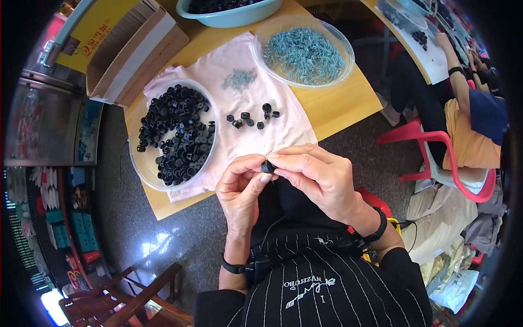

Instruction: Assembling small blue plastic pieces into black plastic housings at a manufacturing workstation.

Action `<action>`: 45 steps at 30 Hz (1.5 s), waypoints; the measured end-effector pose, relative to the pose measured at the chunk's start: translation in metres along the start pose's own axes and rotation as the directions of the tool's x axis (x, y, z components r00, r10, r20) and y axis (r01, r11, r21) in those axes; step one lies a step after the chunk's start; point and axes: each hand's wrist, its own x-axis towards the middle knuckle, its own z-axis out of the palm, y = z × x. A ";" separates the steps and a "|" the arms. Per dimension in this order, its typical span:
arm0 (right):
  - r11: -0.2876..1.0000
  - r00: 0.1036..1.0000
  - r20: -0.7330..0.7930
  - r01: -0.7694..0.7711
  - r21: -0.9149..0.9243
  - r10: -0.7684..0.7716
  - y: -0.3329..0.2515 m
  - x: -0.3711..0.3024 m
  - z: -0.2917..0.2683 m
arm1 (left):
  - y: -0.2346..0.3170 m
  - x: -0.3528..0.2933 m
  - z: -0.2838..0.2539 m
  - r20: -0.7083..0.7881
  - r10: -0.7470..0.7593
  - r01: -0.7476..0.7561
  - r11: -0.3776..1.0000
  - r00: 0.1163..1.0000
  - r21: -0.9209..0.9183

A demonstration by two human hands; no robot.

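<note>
Black and rounded, a small plastic-looking piece (267, 167) sits between the fingertips of both hands, partly covered by them. The bare left hand (239, 185) pinches it between thumb and forefinger, while the bare right hand (318, 173) closes on it from the other side with thumb and fingers; whether anything else is tucked inside that grip, I cannot tell. Each wrist below the grip wears a black band (377, 226). Just beyond the grip spreads a pale pink cloth (234, 143) on a yellow-topped table (340, 106), and on it lie a few loose black pieces (250, 122). Farther out, past them, is a small scatter of translucent blue-green bits (239, 79). Left of the grip stands a round, clear plastic tub (143, 166) holding a heap of black caps (180, 109). Beyond the grip and slightly right, a second clear round tub (351, 61) holds many slender grey-teal pieces (302, 54). Far left and beyond, an open brown cardboard box (136, 54) rests at the table's edge; straight beyond, a pale blue basin (231, 19) holds more dark pieces.
</note>
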 end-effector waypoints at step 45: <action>0.954 0.987 -0.050 0.133 -0.268 -0.151 0.029 -0.004 0.011 | -0.013 0.001 0.013 -0.125 -0.200 0.183 0.974 0.972 -0.135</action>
